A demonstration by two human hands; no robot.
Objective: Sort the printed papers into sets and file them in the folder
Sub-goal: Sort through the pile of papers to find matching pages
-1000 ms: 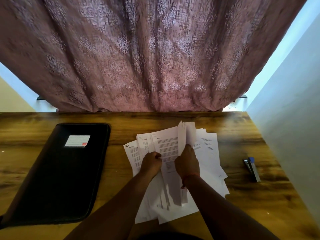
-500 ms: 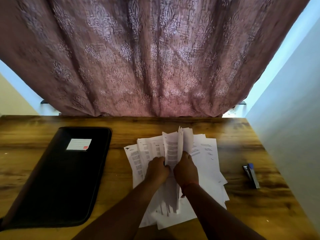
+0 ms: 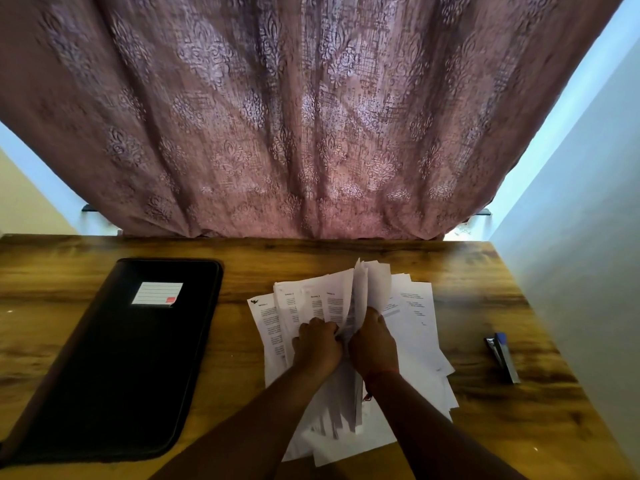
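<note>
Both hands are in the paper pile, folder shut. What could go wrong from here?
1. The left hand and right hand pinch upright sheets out of the fanned printed papers; a tight grip may crease them, and pages could mix across sets.
2. Sheets at the pile's near edge seem to overhang the table and may slide off.
3. The black folder lies closed, so filing needs a free hand.
</note>
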